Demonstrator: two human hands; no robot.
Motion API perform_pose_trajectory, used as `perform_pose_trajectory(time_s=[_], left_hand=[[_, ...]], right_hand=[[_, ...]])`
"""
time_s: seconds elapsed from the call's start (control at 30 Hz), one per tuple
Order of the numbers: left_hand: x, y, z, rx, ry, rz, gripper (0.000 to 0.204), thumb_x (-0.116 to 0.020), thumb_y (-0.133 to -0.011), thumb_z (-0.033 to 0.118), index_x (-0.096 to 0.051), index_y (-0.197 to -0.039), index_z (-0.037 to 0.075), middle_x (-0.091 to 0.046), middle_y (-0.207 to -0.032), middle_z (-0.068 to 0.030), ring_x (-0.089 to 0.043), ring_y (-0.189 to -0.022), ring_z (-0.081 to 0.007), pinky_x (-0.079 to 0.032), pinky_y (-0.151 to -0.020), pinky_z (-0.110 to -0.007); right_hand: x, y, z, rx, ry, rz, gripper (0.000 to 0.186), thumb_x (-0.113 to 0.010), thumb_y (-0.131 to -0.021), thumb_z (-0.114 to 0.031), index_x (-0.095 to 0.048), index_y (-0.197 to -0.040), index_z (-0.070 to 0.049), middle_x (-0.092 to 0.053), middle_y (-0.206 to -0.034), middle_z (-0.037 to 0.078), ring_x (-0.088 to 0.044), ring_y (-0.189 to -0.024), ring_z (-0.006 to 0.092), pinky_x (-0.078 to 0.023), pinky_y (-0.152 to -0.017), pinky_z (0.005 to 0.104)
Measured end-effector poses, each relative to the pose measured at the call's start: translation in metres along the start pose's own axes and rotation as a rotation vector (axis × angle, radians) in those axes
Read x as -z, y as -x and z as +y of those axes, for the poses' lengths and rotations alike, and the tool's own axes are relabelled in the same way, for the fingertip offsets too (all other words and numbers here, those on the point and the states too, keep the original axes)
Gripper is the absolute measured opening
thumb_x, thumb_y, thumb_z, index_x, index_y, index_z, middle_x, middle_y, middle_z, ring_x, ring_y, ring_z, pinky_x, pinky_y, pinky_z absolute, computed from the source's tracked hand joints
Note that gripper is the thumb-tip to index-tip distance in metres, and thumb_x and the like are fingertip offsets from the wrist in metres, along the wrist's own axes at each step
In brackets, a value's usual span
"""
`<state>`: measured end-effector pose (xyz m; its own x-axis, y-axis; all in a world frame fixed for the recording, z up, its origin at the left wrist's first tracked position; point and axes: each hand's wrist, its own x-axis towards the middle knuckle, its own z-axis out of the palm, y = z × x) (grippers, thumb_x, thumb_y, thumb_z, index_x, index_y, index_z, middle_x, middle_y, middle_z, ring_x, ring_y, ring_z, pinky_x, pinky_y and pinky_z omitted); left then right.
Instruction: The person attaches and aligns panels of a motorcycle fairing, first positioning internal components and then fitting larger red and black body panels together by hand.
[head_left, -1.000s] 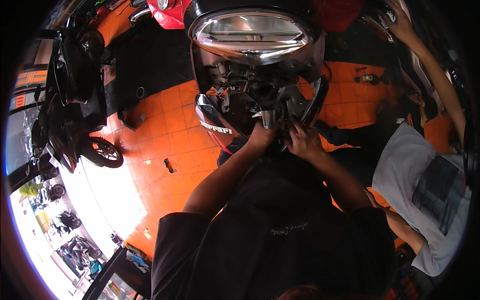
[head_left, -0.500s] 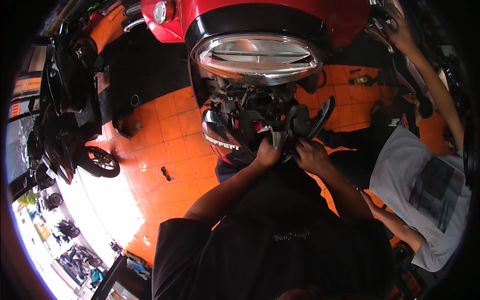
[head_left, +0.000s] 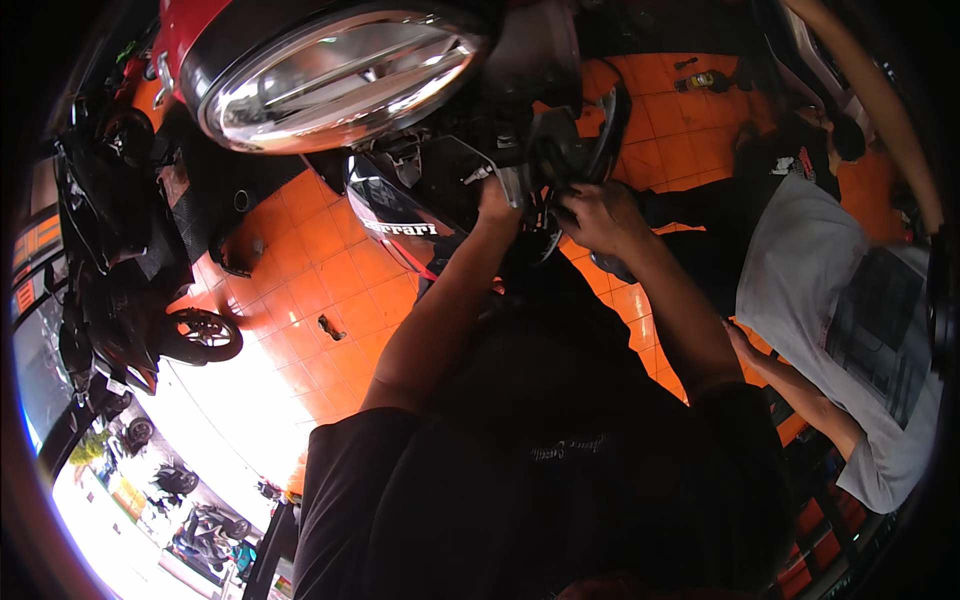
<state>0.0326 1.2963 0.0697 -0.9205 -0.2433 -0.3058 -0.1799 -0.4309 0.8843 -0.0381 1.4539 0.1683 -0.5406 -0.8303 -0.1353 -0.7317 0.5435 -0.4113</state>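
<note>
Fingers of the bare left hand point(head_left: 497, 208): set against the lower end of a pale grey, metallic-looking plate point(head_left: 511, 180), tips hidden; whether they pinch it cannot be told. Fingers of the bare right hand point(head_left: 609, 218): bent, at a cluster of dark parts just beside; grip likewise cannot be told. Item in hand: dismantled scooter front, directly before the person's torso, its inner dark fittings exposed. To its left, a glossy black curved body panel point(head_left: 385, 205), white lettering, red lower edging, bright reflections; to its right, a narrow, curved black trim piece point(head_left: 609, 118), standing out at a slant. Above, an oval clear headlight point(head_left: 335, 88) in a black surround, tilted, with red bodywork point(head_left: 190, 30) beyond. Beneath, an orange tiled floor point(head_left: 335, 270). At right, a co-worker in a grey short-sleeved shirt point(head_left: 800, 255); at far left, a black motorcycle point(head_left: 110, 215).
</note>
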Motion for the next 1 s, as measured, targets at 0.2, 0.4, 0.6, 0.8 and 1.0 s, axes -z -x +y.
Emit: perform_pose_trajectory(time_s=[0.2,0.4,0.6,0.8,1.0], left_hand=[[-0.018,0.001,0.028,0.08,0.07,-0.046,0.026,-0.058,-0.09,0.014,-0.058,-0.114,0.005,-0.062,-0.104,-0.0072,-0.062,-0.092,-0.0158,-0.051,-0.075,-0.03],[-0.014,0.002,0.03,0.089,-0.201,-0.179,0.033,-0.058,-0.092,0.022,-0.055,-0.12,0.004,-0.061,-0.109,-0.0066,-0.061,-0.097,-0.0149,-0.051,-0.081,-0.03],[-0.019,0.003,0.033,0.016,-0.302,-0.164,0.032,-0.056,-0.093,0.021,-0.055,-0.12,0.003,-0.061,-0.109,-0.0082,-0.061,-0.096,-0.0152,-0.051,-0.082,-0.031],[-0.017,-0.014,0.014,0.056,-0.375,-0.206,0.032,-0.056,-0.092,0.018,-0.054,-0.121,0.006,-0.061,-0.114,-0.0092,-0.062,-0.101,-0.0196,-0.052,-0.085,-0.033],[-0.021,-0.001,0.013,-0.026,-0.68,-0.086,0.038,-0.054,-0.09,0.013,-0.05,-0.127,0.006,-0.058,-0.121,-0.0136,-0.057,-0.112,-0.0252,-0.047,-0.093,-0.039]], right_hand=[[0.003,0.0,0.018,0.032,-0.001,-0.011,0.016,-0.068,-0.08,-0.021,-0.07,-0.089,-0.009,-0.067,-0.088,0.005,-0.067,-0.076,0.0262,-0.055,-0.07,0.038],[-0.001,0.007,0.021,0.032,-0.063,0.018,0.017,-0.068,-0.08,-0.021,-0.07,-0.093,-0.01,-0.067,-0.09,0.005,-0.068,-0.079,0.026,-0.055,-0.071,0.038],[0.005,0.009,0.016,-0.042,-0.004,-0.077,0.019,-0.067,-0.081,-0.023,-0.069,-0.095,-0.011,-0.067,-0.094,0.005,-0.067,-0.082,0.0258,-0.055,-0.073,0.0386],[0.0,0.012,0.012,-0.112,-0.026,-0.09,0.02,-0.066,-0.082,-0.027,-0.069,-0.096,-0.014,-0.067,-0.098,0.003,-0.067,-0.086,0.0249,-0.054,-0.077,0.0388],[-0.001,0.011,0.014,-0.092,-0.034,-0.101,0.024,-0.057,-0.086,-0.028,-0.068,-0.096,-0.009,-0.066,-0.097,0.007,-0.067,-0.09,0.0259,-0.053,-0.082,0.0419]])
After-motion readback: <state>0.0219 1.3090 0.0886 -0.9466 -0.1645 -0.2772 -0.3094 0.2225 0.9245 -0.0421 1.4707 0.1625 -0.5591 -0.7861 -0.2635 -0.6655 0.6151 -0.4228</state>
